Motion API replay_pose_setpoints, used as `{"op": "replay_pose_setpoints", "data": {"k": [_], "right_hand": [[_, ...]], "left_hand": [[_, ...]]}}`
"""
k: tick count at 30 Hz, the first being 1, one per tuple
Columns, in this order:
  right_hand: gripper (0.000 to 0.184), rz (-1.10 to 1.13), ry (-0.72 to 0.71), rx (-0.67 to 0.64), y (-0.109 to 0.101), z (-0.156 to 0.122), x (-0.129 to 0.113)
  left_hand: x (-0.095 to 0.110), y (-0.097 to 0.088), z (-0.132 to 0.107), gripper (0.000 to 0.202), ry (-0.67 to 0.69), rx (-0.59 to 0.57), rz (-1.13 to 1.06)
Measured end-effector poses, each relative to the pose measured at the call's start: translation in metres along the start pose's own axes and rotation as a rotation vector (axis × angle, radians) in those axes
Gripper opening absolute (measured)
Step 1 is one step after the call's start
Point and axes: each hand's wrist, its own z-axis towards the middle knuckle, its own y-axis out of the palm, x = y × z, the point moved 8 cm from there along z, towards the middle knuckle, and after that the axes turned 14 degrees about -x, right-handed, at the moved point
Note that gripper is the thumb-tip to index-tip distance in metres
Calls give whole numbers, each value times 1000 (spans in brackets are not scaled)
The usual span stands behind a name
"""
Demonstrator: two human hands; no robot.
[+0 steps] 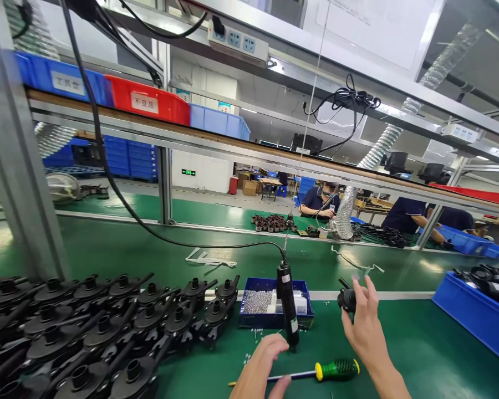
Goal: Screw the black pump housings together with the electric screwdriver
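My right hand (368,327) is raised over the right side of the green bench, its thumb and fingers around a small black round part (346,300) with a short stem. My left hand (263,363) is at the bottom middle, thumb and fingers apart, with nothing visible between them. Close to its fingertips hangs a black electric screwdriver (287,305), tip down on its cord. A hand screwdriver (336,370) with a green and yellow handle lies on the bench, its shaft partly hidden behind my left hand. Beyond is a blue tray (255,320) of small screws and white boxes.
Rows of black disc-shaped assemblies (103,330) cover the left of the bench. A blue bin (474,321) of black parts stands at right. White strips (210,259) lie behind the tray. A shelf overhead carries a red bin (149,100). Co-workers sit across the bench.
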Motion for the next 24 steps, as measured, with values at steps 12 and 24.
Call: {"op": "replay_pose_setpoints", "data": {"k": [12,24], "right_hand": [[116,1312,-82,-543,45,-34,-114],[75,1258,226,-295,53,-44,-92]], "left_hand": [[12,-7,2,66,44,-113,-72],[-4,-23,9,53,-7,40,12]]}}
